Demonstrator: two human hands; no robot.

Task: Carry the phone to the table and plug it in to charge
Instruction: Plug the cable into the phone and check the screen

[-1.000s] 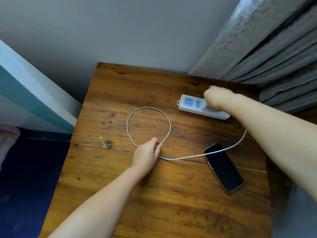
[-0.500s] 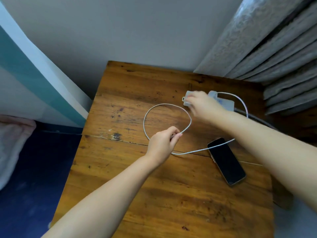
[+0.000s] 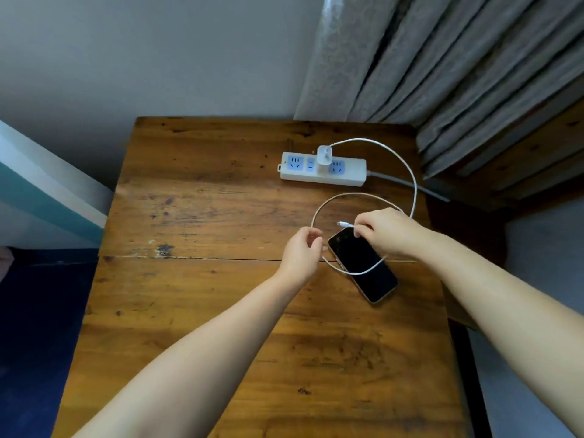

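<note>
A black-screened phone (image 3: 366, 267) lies flat on the wooden table (image 3: 196, 216), angled toward the near right. A white power strip (image 3: 350, 177) sits at the back with a white charger block (image 3: 324, 156) plugged into it. The white charging cable (image 3: 407, 172) arcs from the block, loops and crosses over the phone. My right hand (image 3: 385, 230) pinches the cable just behind its free plug end (image 3: 343, 223), right above the phone's far end. My left hand (image 3: 300, 252) pinches the cable loop just left of the phone.
A grey curtain (image 3: 458, 64) hangs at the back right, over the table's corner. The strip's grey lead (image 3: 410, 184) runs off to the right. A grey wall is behind; a white and teal panel (image 3: 47, 191) and dark blue floor lie left.
My right hand left the power strip, where the charger block now stands plugged in, and came down to grip the cable's plug end above the phone. My left hand moved with the cable toward the phone.
</note>
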